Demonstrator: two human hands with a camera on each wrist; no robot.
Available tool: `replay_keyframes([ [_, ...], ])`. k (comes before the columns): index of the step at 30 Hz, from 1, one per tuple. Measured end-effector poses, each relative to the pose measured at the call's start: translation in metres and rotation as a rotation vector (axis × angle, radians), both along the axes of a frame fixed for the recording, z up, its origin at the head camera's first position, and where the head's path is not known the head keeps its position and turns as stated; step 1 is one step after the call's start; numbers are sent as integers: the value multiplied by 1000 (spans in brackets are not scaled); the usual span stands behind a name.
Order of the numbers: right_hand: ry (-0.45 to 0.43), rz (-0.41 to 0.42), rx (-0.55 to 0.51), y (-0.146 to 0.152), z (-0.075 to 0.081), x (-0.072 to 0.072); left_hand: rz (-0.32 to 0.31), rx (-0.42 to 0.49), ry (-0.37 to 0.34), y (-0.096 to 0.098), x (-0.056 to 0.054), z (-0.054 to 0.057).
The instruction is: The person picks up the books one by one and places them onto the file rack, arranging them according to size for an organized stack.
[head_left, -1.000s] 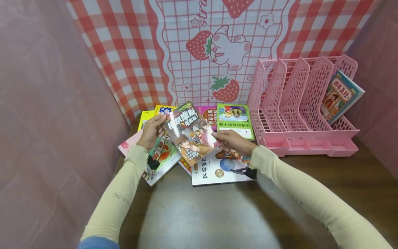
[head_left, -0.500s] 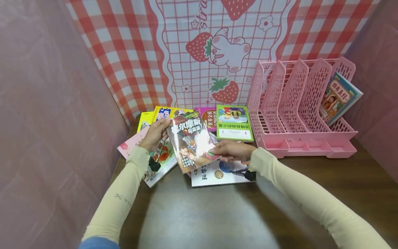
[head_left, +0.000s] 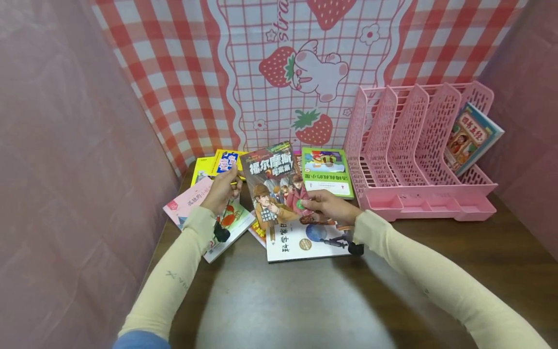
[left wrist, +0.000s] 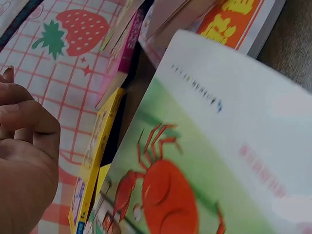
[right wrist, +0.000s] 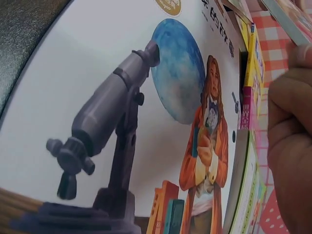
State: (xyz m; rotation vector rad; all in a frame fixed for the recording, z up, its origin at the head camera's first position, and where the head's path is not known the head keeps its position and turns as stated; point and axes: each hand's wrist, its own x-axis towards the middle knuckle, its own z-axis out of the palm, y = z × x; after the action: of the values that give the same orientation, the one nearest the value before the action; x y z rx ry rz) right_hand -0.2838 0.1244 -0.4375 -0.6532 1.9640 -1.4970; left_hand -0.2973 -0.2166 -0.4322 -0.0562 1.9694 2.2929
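My right hand [head_left: 333,206] pinches the right edge of a glossy storybook [head_left: 272,191] with a capped detective on its cover, held tilted above the other books. In the right wrist view, the right hand [right wrist: 295,126] has its fingers bent at an edge of the storybook [right wrist: 287,22]. Close to the storybook's left edge is my left hand [head_left: 220,191]; the left wrist view shows that hand [left wrist: 27,151] loosely curled, holding nothing. Under it lies a pink and green crab book [head_left: 233,220]. A white book with a telescope picture [head_left: 305,247] lies below the right hand.
Yellow books [head_left: 224,160] and a green book [head_left: 327,172] lie along the checked backdrop [head_left: 174,72]. At the right stands a pink slotted file rack [head_left: 405,135], with a blue-edged book [head_left: 471,138] leaning in its rightmost slot. Brown tabletop [head_left: 296,300] stretches in front.
My left hand has let go of the storybook, which both hands gripped before. The storybook has risen a little and turned more upright, and its glare has gone. The right hand keeps its grip.
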Motion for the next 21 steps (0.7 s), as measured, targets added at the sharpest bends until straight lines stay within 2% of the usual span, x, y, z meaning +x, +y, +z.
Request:
replay_keyframes([
  [6, 2, -168, -97, 8, -2, -1, -103, -53, 14, 19, 1, -5],
  [9, 40, -245, -126, 13, -4, -2, -136, -74, 29, 26, 2, -8],
  [16, 134, -401, -185, 25, 0, -3, -143, -127, 31, 42, -4, -8],
  [21, 220, -452, -167, 34, 10, -5, -152, -195, 27, 56, -9, -9],
])
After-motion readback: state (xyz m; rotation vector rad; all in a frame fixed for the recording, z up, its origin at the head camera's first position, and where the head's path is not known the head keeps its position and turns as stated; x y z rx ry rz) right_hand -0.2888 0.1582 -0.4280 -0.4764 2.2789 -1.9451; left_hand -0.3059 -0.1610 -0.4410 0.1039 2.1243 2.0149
